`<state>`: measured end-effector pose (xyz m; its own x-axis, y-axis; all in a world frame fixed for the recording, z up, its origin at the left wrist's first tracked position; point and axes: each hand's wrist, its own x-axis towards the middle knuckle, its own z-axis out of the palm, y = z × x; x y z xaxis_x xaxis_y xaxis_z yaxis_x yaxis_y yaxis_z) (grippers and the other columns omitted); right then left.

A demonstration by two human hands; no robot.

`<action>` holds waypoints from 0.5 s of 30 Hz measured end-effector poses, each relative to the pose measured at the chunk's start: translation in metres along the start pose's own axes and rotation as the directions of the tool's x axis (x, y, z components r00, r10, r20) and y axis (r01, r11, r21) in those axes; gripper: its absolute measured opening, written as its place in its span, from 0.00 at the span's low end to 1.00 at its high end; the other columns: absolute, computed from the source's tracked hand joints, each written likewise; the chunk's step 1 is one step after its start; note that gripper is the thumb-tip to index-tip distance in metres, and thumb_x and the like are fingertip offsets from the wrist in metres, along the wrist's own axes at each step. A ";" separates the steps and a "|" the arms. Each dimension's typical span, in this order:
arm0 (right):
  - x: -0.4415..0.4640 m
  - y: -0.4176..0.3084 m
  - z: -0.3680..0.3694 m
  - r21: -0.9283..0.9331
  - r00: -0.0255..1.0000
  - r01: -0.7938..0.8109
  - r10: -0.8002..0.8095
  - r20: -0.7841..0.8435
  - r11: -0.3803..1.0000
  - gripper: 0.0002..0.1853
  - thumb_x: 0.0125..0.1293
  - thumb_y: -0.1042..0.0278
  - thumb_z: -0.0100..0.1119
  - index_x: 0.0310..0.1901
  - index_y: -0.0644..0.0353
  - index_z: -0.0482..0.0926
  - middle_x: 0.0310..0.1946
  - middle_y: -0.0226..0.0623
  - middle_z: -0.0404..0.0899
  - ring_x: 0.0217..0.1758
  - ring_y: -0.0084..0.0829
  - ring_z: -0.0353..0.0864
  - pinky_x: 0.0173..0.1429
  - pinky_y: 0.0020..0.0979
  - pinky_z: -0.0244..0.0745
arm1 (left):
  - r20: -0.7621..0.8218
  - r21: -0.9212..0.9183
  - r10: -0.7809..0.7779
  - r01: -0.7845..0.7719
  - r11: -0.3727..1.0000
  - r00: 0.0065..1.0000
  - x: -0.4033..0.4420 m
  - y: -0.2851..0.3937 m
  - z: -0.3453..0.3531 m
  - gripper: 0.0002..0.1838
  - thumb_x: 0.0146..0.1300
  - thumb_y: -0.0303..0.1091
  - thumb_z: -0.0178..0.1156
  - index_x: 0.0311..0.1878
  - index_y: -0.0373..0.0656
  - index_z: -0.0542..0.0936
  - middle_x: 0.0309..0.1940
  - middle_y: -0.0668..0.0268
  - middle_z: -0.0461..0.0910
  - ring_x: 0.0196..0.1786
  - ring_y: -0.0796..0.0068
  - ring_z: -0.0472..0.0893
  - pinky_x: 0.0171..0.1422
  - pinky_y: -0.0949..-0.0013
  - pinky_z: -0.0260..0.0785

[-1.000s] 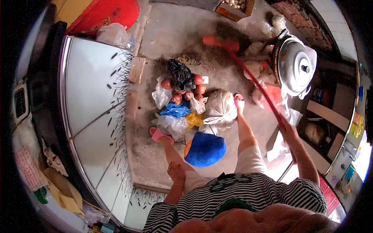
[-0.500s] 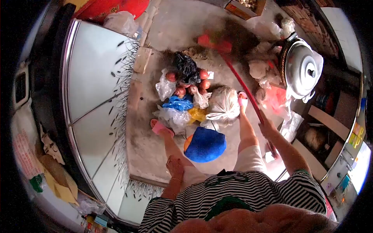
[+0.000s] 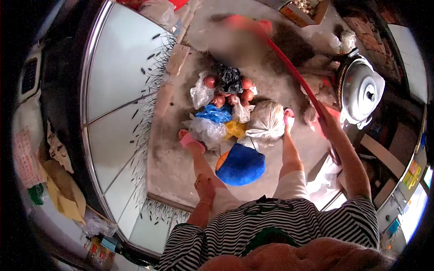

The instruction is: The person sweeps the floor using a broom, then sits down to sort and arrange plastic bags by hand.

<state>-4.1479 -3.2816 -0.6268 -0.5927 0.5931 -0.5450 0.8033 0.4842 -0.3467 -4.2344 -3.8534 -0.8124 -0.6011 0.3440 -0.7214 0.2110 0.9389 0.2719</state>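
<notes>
My right hand (image 3: 330, 123) is wrapped round the long red handle of a broom (image 3: 296, 74), whose red head lies on the floor at the top, partly blurred. My left hand (image 3: 205, 187) rests on my left knee, and its finger shape is hard to make out. Between my feet lie a black bag (image 3: 229, 79), several red round items (image 3: 247, 95), a blue bag (image 3: 214, 114), a yellow bag (image 3: 235, 130), clear bags (image 3: 207, 131) and a full whitish sack (image 3: 266, 122). Nearest my body is a blue cushioned thing (image 3: 242, 165) with an orange edge.
A large lidded metal pot (image 3: 360, 92) stands at the right beside pinkish bags. A cardboard box (image 3: 305, 12) with small pale items is at the top right. Glass panels (image 3: 117, 67) with a metal frame run along the left. Shelves and boards are at the lower right.
The broom's handle swung inward with my right hand, then back out to the right, and its head is now farther up. The view has shifted, moving the floor items slightly. My left hand stays at the knee.
</notes>
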 end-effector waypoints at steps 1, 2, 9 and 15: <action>0.031 -0.003 0.020 0.027 0.999 -0.035 0.034 0.013 0.999 0.32 0.59 0.76 0.51 0.65 0.50 0.57 0.45 0.52 0.75 0.42 0.42 0.79 0.45 0.35 0.73 | 0.028 0.023 0.019 -0.020 1.000 0.999 0.003 -0.008 0.007 0.23 0.60 0.40 0.50 0.55 0.37 0.69 0.57 0.52 0.67 0.61 0.55 0.64 0.64 0.54 0.51; 0.046 -0.011 0.039 0.066 0.999 -0.037 0.036 0.017 0.997 0.32 0.58 0.75 0.52 0.66 0.51 0.56 0.46 0.53 0.74 0.42 0.43 0.78 0.45 0.36 0.73 | 0.068 0.042 -0.014 0.011 0.999 0.998 0.004 -0.010 0.012 0.23 0.60 0.40 0.50 0.55 0.37 0.69 0.57 0.53 0.68 0.61 0.55 0.64 0.64 0.54 0.51; -0.077 -0.033 0.060 -0.018 0.949 -0.197 0.195 0.246 0.980 0.34 0.57 0.78 0.49 0.66 0.51 0.53 0.40 0.60 0.75 0.43 0.53 0.78 0.46 0.43 0.73 | -0.078 -0.161 -0.080 0.067 0.985 0.994 -0.003 -0.005 0.008 0.21 0.59 0.40 0.51 0.53 0.40 0.72 0.56 0.56 0.69 0.62 0.59 0.64 0.65 0.56 0.51; -0.108 -0.051 -0.028 -0.187 0.986 0.050 -0.018 0.168 0.981 0.32 0.55 0.76 0.54 0.64 0.51 0.60 0.36 0.53 0.77 0.35 0.34 0.79 0.42 0.33 0.73 | -0.034 -0.035 -0.073 0.072 0.997 0.997 -0.003 0.016 -0.022 0.20 0.60 0.41 0.51 0.53 0.41 0.72 0.59 0.57 0.67 0.63 0.58 0.63 0.66 0.56 0.50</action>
<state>-4.1263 -3.3524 -0.5282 -0.5890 0.4678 -0.6590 0.7478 0.6247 -0.2249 -4.2464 -3.8399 -0.7915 -0.6406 0.2740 -0.7173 0.1402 0.9602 0.2416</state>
